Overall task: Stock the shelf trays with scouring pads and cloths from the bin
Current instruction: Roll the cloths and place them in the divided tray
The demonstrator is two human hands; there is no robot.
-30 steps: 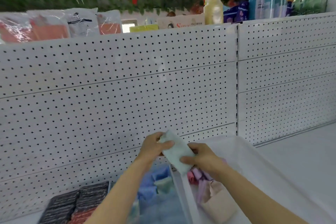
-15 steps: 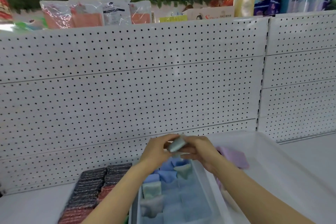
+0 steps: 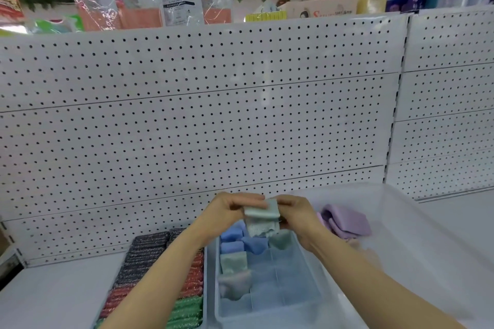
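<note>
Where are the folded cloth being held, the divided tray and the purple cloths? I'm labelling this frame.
folded cloth [image 3: 263, 211], head view, its top face.
divided tray [image 3: 267, 314], head view, near wall.
purple cloths [image 3: 347, 223], head view, top fold.

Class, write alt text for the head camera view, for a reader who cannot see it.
Two hands, left hand and right hand, fold a pale green cloth above a divided tray partly filled with blue and green cloths. Scouring pads lie left; a bin holding purple cloths sits right.

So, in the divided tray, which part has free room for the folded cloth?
Free: the near and right compartments of the divided tray. Crowded: its far-left corner with folded cloths. Both hands, left hand and right hand, hold the pale cloth.
</note>
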